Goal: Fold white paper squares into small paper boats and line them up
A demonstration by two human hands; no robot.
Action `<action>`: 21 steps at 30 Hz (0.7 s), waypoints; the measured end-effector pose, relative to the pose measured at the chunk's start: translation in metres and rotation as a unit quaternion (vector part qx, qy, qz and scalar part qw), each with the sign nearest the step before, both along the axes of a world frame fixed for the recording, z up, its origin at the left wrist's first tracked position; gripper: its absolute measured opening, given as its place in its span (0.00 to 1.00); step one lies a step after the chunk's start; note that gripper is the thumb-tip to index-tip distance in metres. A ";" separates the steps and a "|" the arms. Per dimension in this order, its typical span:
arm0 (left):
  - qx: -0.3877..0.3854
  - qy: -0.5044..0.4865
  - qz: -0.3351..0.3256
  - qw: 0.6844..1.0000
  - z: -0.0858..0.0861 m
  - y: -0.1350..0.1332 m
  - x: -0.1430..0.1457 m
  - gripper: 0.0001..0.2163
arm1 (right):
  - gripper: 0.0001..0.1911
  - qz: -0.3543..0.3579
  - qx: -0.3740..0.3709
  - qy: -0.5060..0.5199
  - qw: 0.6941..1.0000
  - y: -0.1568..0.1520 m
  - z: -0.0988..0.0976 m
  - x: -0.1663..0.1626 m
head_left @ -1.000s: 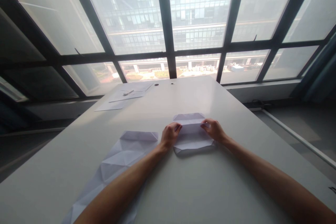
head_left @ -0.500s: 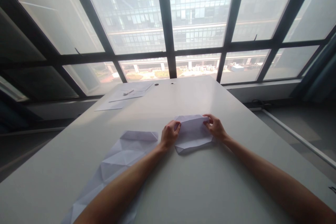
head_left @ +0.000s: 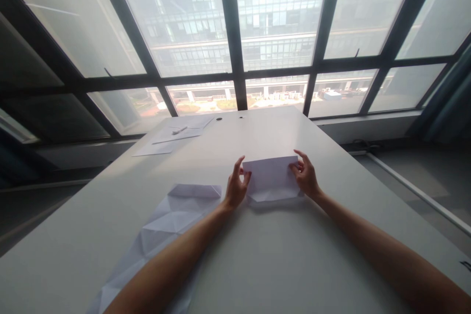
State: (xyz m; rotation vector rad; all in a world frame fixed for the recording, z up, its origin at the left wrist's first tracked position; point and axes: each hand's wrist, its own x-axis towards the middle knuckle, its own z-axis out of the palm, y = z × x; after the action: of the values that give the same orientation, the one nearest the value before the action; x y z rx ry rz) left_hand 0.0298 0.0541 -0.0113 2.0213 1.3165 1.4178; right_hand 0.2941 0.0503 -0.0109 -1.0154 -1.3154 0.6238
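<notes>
A folded sheet of white paper [head_left: 273, 179] stands tilted up on the white table, its lower edge bent along a crease. My left hand [head_left: 237, 184] pinches its left side between thumb and fingers, with the index finger raised. At the right side, my right hand [head_left: 304, 174] grips the upper corner, thumb in front and index finger lifted clear. Left of this piece lies a larger creased sheet of paper [head_left: 169, 221], partly covered by my left forearm.
Several flat paper sheets [head_left: 158, 148] lie at the table's far left, with a small white object [head_left: 179, 130] on them. The white table [head_left: 265, 132] reaches toward the windows and has a dark round hole [head_left: 219, 118] near its far edge. A curtain [head_left: 441, 103] hangs at right.
The folded paper has been tipped more upright, its top edge now raised and straight. Both index fingers have lifted off it, while the thumbs stay on the sides.
</notes>
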 end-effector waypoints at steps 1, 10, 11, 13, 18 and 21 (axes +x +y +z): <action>0.007 -0.011 -0.012 1.000 0.001 -0.001 0.001 0.23 | 0.30 0.000 -0.002 0.009 1.000 -0.001 0.001 -0.001; 0.050 -0.014 -0.058 0.997 0.015 -0.010 0.005 0.08 | 0.33 -0.010 -0.027 0.021 0.999 -0.004 0.005 -0.002; 0.045 -0.019 -0.059 0.997 0.016 -0.010 0.005 0.08 | 0.33 -0.012 -0.027 0.019 0.999 -0.003 0.005 -0.002; 0.039 -0.028 -0.062 0.997 0.016 -0.010 0.006 0.08 | 0.33 -0.017 -0.028 0.012 0.999 -0.002 0.005 -0.002; 0.009 -0.050 -0.075 0.996 0.011 -0.006 0.007 0.07 | 0.34 -0.053 -0.039 -0.027 0.997 0.004 -0.002 0.002; -0.015 -0.060 -0.073 0.995 0.006 -0.002 0.008 0.07 | 0.35 -0.073 -0.052 -0.052 0.995 0.007 -0.007 0.006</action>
State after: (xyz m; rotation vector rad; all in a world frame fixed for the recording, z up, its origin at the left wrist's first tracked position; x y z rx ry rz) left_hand 0.0375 0.0519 -0.0052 1.9381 1.1114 1.4201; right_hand 0.3000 0.0570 -0.0182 -1.2332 -1.2960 0.5381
